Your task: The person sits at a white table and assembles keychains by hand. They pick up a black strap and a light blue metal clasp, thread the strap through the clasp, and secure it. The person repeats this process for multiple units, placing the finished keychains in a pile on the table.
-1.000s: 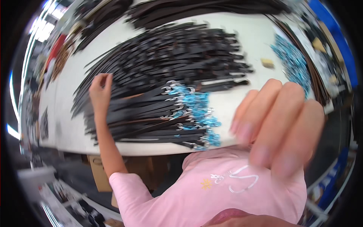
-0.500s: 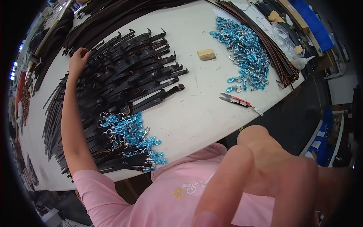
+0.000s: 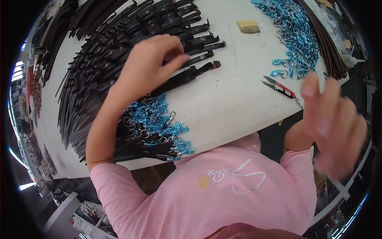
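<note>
My left hand point(image 3: 153, 61) hovers over rows of black leather straps point(image 3: 119, 59), its fingers curled and the thumb standing apart, with nothing seen between them. Just below its wrist lies a heap of metal snap hooks in blue wrapping point(image 3: 159, 121), beside the strap ends. My right hand point(image 3: 334, 123) is raised at the right, close to the camera and smeared by motion. Its fingers look stretched out, and no thing shows in them. Nearest to it on the table is a pair of thread snips point(image 3: 282, 88) with red and black handles.
A larger heap of blue-wrapped snap hooks point(image 3: 296, 40) lies at the far right of the white table point(image 3: 234, 107). Brown straps point(image 3: 324, 44) run along that heap's right side. A yellowish block point(image 3: 248, 26) rests between the strap rows and this heap.
My left hand has come from the far left end of the straps toward their near right ends. My right hand has drawn away from the camera. The view has shifted, showing more of the shirt.
</note>
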`<state>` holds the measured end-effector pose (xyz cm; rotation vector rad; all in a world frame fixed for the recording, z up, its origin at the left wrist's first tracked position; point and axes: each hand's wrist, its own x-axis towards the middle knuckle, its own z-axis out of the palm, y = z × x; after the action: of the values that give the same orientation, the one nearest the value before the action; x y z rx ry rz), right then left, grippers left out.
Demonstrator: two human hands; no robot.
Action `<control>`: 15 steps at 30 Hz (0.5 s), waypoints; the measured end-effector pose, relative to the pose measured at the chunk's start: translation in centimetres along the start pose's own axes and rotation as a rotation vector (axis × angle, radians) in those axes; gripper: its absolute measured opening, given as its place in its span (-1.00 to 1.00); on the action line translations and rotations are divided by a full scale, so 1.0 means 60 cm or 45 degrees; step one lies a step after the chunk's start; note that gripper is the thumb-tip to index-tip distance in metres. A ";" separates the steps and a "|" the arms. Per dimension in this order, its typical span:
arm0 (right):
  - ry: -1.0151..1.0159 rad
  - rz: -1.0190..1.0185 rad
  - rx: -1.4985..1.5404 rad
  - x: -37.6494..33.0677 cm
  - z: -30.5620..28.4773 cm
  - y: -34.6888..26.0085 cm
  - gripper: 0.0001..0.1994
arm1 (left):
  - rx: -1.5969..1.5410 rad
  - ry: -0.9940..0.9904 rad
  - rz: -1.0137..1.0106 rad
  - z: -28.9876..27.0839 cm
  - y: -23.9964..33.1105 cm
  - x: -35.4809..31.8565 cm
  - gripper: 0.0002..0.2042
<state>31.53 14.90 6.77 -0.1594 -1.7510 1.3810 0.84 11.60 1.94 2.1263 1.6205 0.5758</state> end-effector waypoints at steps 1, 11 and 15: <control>0.032 0.074 -0.125 -0.001 -0.005 0.011 -0.89 | 0.115 -0.038 0.045 0.017 0.008 -0.021 -0.80; 0.021 0.270 -1.440 -0.057 -0.102 0.169 -0.91 | 0.421 -0.013 -0.088 0.048 0.039 -0.081 -0.81; 0.107 0.404 -1.390 -0.021 -0.141 0.149 -0.86 | -0.539 0.492 -0.251 0.002 0.066 -0.086 -0.92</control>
<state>34.60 23.65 -1.41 -1.0943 -2.2870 0.4475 2.81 5.66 3.60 1.5947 1.6870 1.1991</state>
